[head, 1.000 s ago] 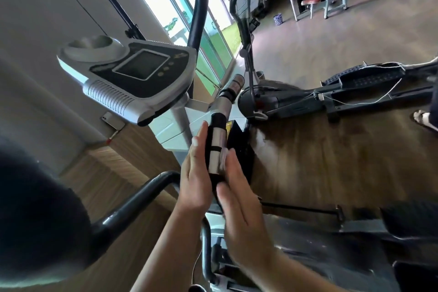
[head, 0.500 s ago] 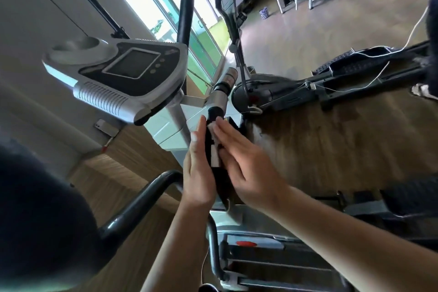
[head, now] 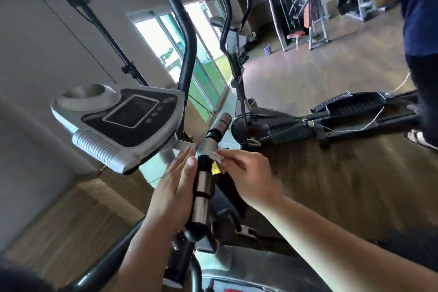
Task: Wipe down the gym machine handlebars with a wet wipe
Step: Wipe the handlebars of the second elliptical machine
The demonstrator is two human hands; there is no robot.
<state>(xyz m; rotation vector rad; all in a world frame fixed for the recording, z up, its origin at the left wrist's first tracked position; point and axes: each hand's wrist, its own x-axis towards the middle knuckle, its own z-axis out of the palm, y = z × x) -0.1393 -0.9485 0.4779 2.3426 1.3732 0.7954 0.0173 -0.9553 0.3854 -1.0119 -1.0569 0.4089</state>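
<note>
The handlebar (head: 203, 187), a short bar with black grip sections and silver sensor plates, runs up the middle of the view toward a silver end cap. My left hand (head: 170, 194) lies flat along its left side, fingers straight and thumb tip touching the black grip. My right hand (head: 246, 173) comes in from the right and pinches a small white wet wipe (head: 216, 156) against the bar's right side, just below a silver band. A yellow sticker shows under the wipe.
The machine's grey and black console (head: 128, 121) sits left of the bar, with a tall black moving handle (head: 187, 42) behind it. Another elliptical (head: 308, 123) stands on the wooden floor. A person in orange and blue (head: 417, 19) is at the far right, with weight machines (head: 298, 7) behind.
My right hand has slid up the bar with the wipe, from the lower grip to near the silver band. My left hand has stayed against the bar's left side. The view tilted upward.
</note>
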